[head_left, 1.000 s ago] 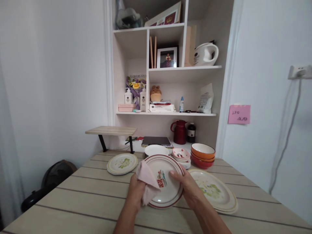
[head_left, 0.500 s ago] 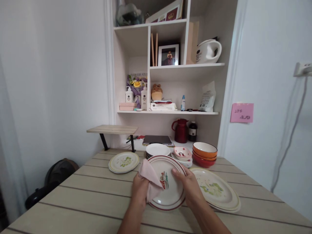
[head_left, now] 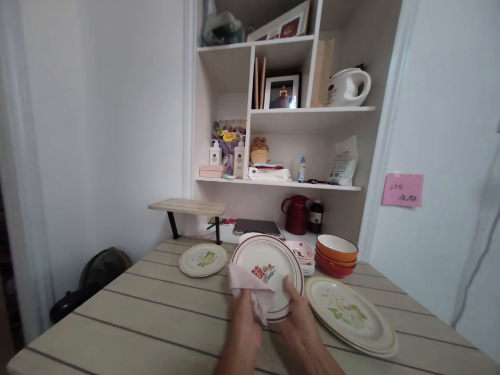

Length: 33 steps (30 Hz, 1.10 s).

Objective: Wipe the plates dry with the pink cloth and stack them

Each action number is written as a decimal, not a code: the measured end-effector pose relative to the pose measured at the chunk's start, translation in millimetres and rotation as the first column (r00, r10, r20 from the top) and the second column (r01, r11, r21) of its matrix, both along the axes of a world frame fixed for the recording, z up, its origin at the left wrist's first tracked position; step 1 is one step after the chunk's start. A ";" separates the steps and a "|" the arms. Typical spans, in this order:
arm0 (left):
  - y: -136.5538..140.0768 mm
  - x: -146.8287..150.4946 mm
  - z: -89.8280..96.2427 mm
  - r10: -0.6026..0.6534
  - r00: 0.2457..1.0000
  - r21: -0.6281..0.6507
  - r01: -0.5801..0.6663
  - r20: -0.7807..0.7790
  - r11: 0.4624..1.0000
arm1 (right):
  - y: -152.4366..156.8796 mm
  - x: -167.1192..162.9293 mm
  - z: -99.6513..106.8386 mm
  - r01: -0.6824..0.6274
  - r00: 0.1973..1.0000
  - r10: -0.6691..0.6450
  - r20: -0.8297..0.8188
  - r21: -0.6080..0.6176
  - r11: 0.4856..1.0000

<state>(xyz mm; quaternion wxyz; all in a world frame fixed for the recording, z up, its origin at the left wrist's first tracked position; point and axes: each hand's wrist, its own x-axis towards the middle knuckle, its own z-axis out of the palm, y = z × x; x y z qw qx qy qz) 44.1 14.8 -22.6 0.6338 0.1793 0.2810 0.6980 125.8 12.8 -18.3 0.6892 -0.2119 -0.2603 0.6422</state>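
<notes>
A white plate [head_left: 269,260] with dark red rim lines and a small coloured picture is held up, tilted, above the table. My right hand [head_left: 299,317] grips its lower right edge, thumb on the face and fingers behind. A pale pink cloth [head_left: 250,290] is bunched in my left hand [head_left: 245,320] and pressed over the plate's lower left edge. My left fingers are partly hidden by the cloth. To the right lie large oval plates [head_left: 351,315] with green flowers, stacked. Smaller round flowered plates [head_left: 203,259] lie to the left.
Behind the held plate are small pink-patterned dishes [head_left: 300,250] and a partly hidden white plate [head_left: 247,237]. Orange and red bowls [head_left: 336,255] are stacked at the right. A small raised wooden shelf [head_left: 187,207] stands at the back left. A red jug [head_left: 296,214] stands behind.
The held plate has turned and risen slightly. My right hand has shifted from its right side to its lower right edge, and the cloth sits lower on the left. The view has swung slightly left.
</notes>
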 end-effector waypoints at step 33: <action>9.0 -5.2 1.0 -0.046 0.999 0.047 0.047 -0.018 0.998 | -2.5 -4.2 15.1 0.241 0.967 -0.246 -0.069 -0.080 0.967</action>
